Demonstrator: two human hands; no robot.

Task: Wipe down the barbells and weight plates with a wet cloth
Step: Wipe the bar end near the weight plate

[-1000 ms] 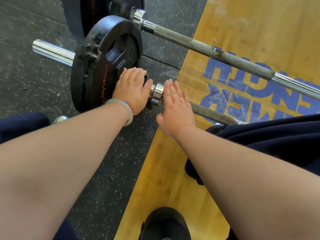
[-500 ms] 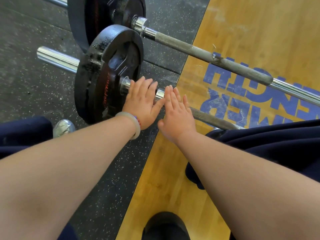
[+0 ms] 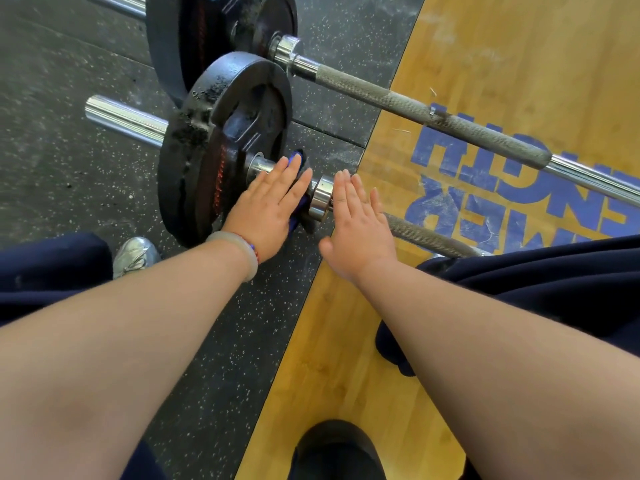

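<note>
- Left hand [image 3: 268, 209]: fingers straight, gripping nothing, laid flat over the blue cloth [image 3: 296, 160], pressing it onto the near barbell [image 3: 124, 119] between weight plate [image 3: 207, 140] and chrome collar [image 3: 322, 199]; judged a wiping stroke
- Right hand [image 3: 360, 223]: fingers straight, holding nothing, resting on the knurled shaft just past the collar, probably to stop the bar rolling
- Weight plate: upright on the sleeve, standing on rubber floor [image 3: 69, 81]
- Room: the cloth's run is short, hemmed in by plate and collar; second barbell [image 3: 415, 105] lies near beyond; wooden platform [image 3: 519, 46] edge passes under the right hand

The left hand [image 3: 268, 209] hides most of the blue cloth [image 3: 295, 160]; the near barbell [image 3: 426, 236] disappears under dark clothing [image 3: 554, 271] at right.
</note>
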